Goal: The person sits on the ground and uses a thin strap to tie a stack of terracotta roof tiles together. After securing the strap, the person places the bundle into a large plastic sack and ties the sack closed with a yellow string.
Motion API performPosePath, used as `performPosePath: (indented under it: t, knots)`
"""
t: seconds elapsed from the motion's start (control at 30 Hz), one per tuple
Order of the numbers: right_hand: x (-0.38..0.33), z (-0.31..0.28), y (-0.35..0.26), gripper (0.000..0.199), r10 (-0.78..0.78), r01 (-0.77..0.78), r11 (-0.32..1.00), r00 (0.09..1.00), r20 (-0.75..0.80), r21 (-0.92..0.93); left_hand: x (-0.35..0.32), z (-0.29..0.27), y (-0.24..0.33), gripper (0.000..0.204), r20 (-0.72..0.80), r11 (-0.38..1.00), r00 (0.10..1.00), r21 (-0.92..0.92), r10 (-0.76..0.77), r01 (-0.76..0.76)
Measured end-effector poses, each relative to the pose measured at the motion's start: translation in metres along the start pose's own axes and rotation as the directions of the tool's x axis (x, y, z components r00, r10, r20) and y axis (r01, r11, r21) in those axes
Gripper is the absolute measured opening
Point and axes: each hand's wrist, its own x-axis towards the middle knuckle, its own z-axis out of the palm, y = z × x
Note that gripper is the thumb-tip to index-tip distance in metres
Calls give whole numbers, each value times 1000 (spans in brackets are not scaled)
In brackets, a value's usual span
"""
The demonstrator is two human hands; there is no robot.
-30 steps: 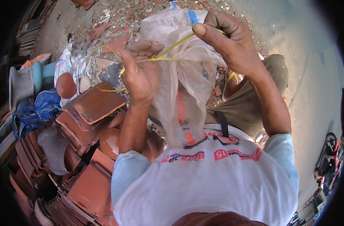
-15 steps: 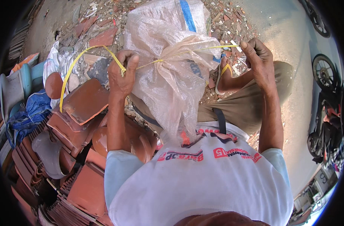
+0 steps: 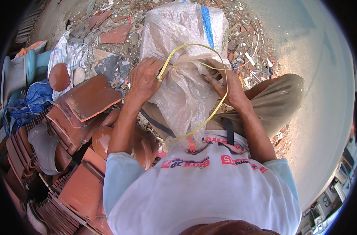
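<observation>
A white woven sack [image 3: 174, 25] with a blue stripe stands in front of me, its mouth gathered into a neck. A thin yellow plastic strap [image 3: 220, 105] is tied round that neck. On the neck's left side, my left hand [image 3: 146, 76] is closed on the strap, a small knot showing beside its fingers. My right hand [image 3: 230, 85] is closed on the strap at the neck's right side, its fingertips partly hidden by sack folds. One length of strap arches over both hands and drops to my lap; a thinner end trails out beyond my right hand.
Stacked clay roof tiles [image 3: 82, 192] lie to my left, with a blue tarp [image 3: 31, 103] and a round brown piece [image 3: 59, 76] behind them. Broken rubble [image 3: 116, 34] covers the ground around the sack. Pale pavement [image 3: 315, 102] runs along the right.
My right hand has come inward from far right to the sack's neck, and the pulled strap has gone slack. The strap's left length has swung over to the right as a loop.
</observation>
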Motion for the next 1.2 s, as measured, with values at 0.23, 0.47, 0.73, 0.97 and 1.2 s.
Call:
performPosePath:
  t: [0.23,0.47,0.73,0.97,1.2]
  knots:
    - [41,18,-35,26,-254,327,898,932,-260,294,6,-5,-5,39,-33,904,976,-386,-213,184]
    - [73,8,-63,43,-172,126,264,982,-82,956,23,-19,-17,70,-43,495,824,-816,-566,297]
    - [72,22,-8,54,128,-123,887,992,19,445,13,-1,-21,69,-247,923,944,-366,-217,117]
    - [68,12,-40,50,-72,72,935,997,-15,346,44,-57,-3,72,30,638,890,-686,-455,349]
    - [65,2,-64,37,-74,67,910,997,0,409,155,-92,86,45,369,651,873,-755,321,79]
